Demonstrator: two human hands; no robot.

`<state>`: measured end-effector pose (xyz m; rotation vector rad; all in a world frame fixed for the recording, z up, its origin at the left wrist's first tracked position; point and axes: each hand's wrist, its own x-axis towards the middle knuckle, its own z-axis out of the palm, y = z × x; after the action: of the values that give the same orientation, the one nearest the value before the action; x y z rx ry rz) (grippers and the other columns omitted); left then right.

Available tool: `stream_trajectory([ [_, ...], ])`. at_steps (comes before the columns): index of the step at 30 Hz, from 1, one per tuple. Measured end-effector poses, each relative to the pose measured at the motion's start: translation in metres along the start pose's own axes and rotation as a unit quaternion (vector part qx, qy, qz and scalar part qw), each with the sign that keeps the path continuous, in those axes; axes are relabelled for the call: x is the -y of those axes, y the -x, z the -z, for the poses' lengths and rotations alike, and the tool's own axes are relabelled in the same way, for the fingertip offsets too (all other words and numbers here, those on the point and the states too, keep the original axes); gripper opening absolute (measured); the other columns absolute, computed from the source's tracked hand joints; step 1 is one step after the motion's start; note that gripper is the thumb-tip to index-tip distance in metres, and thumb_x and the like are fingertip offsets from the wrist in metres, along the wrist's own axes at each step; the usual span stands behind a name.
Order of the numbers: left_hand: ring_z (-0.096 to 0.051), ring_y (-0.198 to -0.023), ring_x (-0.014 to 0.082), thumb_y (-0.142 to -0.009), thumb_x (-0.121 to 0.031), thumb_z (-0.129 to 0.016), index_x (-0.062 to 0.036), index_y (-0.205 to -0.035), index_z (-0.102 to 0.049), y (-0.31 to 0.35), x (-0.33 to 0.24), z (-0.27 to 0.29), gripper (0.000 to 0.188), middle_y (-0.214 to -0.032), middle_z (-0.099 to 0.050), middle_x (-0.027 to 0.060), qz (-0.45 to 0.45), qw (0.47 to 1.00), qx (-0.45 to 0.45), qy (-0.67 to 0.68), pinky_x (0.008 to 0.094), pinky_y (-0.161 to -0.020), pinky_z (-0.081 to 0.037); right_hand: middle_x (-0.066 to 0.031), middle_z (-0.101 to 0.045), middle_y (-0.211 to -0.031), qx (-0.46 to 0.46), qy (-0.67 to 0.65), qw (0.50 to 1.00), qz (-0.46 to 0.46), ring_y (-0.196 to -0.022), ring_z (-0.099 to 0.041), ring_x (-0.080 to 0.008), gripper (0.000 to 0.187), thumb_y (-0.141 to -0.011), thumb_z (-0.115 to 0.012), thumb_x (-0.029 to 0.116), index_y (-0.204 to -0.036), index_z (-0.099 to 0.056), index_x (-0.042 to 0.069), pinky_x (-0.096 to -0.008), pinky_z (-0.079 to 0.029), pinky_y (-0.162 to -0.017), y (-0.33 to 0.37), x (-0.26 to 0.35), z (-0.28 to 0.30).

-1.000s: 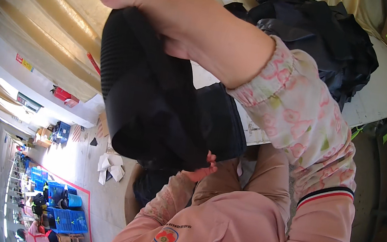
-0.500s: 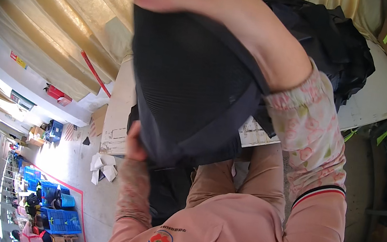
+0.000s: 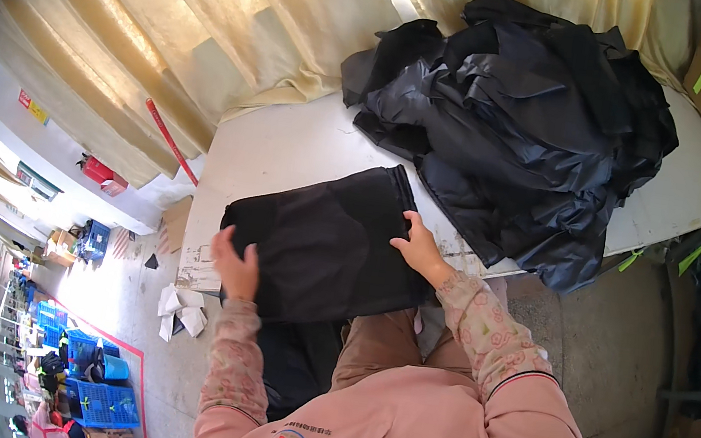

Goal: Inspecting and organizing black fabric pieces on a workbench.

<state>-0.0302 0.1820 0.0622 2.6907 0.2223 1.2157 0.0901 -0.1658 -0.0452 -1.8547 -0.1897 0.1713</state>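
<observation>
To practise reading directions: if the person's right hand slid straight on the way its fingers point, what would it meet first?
The right hand lies on the flat black garment, fingers toward the curtain. It would probably cross bare white table next; depth is uncertain.

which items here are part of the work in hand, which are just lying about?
In hand:
- flat black garment, spread on the white table
- left hand on its near-left edge
- right hand on its right edge

Lying about:
- heap of black garments, far right of table
- crumpled white paper on floor
- blue crates
- red stick
</observation>
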Motion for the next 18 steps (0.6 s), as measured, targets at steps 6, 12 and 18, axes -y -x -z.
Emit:
stream_trajectory([
  [6,-0.019,-0.149,0.0436,-0.082,-0.056,-0.072,-0.0185,-0.151,-0.04,0.061,-0.171,-0.05,0.085,-0.161,-0.024,0.0209,-0.182,0.891,0.39,0.141,0.0695,-0.113,-0.016,-0.0103,-0.056,-0.074,-0.051,-0.006,0.996,0.075,-0.068,-0.059,-0.0231,0.067,-0.077,-0.079,0.016,-0.134,-0.045,0.005,-0.0384,-0.049,-0.063,0.0,0.001,-0.003],
  [12,-0.015,-0.15,0.0419,-0.079,-0.063,-0.07,-0.022,-0.154,-0.037,0.085,-0.167,-0.088,0.091,-0.162,-0.021,0.0187,-0.161,0.877,0.422,0.164,0.072,-0.111,-0.015,-0.0198,-0.058,-0.103,-0.086,0.092,0.973,0.191,-0.107,-0.056,-0.0391,0.033,-0.077,-0.075,0.014,-0.105,-0.062,0.003,-0.0435,-0.047,-0.093,-0.002,0.057,0.11],
  [18,-0.016,-0.15,0.0419,-0.078,-0.062,-0.073,-0.0227,-0.153,-0.037,0.088,-0.162,-0.091,0.092,-0.162,-0.021,0.0181,-0.163,0.878,0.415,0.173,0.0723,-0.111,-0.016,-0.015,-0.051,-0.142,-0.309,0.517,0.78,0.169,-0.139,-0.038,-0.0377,0.017,-0.083,-0.07,0.015,-0.098,-0.068,0.007,-0.0567,-0.032,-0.111,-0.013,0.079,0.283],
])
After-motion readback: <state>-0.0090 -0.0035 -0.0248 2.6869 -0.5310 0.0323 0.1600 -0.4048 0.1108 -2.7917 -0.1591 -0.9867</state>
